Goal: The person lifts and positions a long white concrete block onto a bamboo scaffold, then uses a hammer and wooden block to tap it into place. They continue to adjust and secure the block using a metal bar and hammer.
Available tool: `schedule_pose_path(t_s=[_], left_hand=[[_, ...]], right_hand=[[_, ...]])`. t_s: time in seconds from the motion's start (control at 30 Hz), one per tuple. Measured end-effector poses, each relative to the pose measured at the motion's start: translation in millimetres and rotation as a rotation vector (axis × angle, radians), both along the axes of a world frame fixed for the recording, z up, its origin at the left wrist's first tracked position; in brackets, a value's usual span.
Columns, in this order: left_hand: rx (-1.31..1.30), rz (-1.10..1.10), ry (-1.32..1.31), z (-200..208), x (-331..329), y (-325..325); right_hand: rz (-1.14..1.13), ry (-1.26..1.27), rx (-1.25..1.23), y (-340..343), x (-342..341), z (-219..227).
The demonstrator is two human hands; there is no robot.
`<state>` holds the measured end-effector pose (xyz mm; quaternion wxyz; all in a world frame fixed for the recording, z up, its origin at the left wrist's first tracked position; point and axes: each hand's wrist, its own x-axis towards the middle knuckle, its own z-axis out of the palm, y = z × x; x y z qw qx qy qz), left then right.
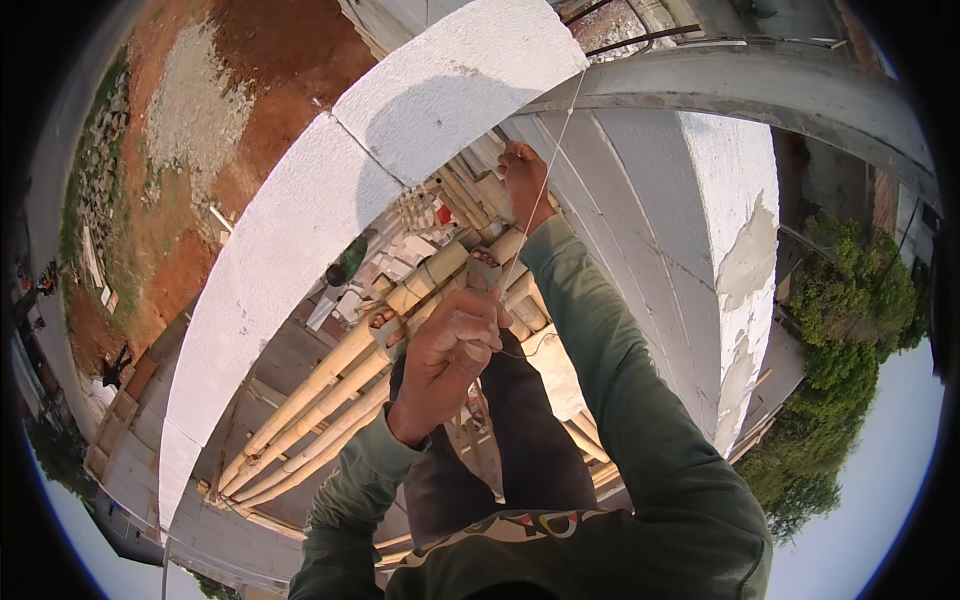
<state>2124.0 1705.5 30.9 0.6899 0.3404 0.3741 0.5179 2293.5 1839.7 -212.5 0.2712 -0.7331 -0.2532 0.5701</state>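
Note:
My left hand (455, 345) is closed in front of my body, its fingers pinched on a thin pale string (560, 137). From that hand the string runs up to the far end of a white block wall (280, 250); a thin loose end curls out beside the fist. Farther ahead, my right hand (525, 180) reaches between this wall and a grey block wall face (640, 220). Its fingers are curled, and whatever they grip is hidden. A shadow falls across the white blocks, where a narrow joint shows.
My feet, in sandals, stand on bamboo scaffold poles (310, 420). Block rubble (385, 265) lies below between the poles. A grey concrete beam (740, 85) crosses at upper right, with dark rods (645, 40) beside it. Red soil (285, 60) lies far below at left; trees (850, 300) stand right.

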Motion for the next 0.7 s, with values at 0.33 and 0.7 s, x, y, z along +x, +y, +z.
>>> schedule_pose_path(t_s=[0.33,0.7], left_hand=[[0.049,0.044,0.084,-51.2,-13.4,-19.5],[-0.235,0.303,-0.295,-30.2,-11.4,4.7]], right_hand=[[-0.511,0.036,0.487,56.1,-50.1,-141.2],[-0.143,0.376,0.483,-28.5,-36.6,49.7]])
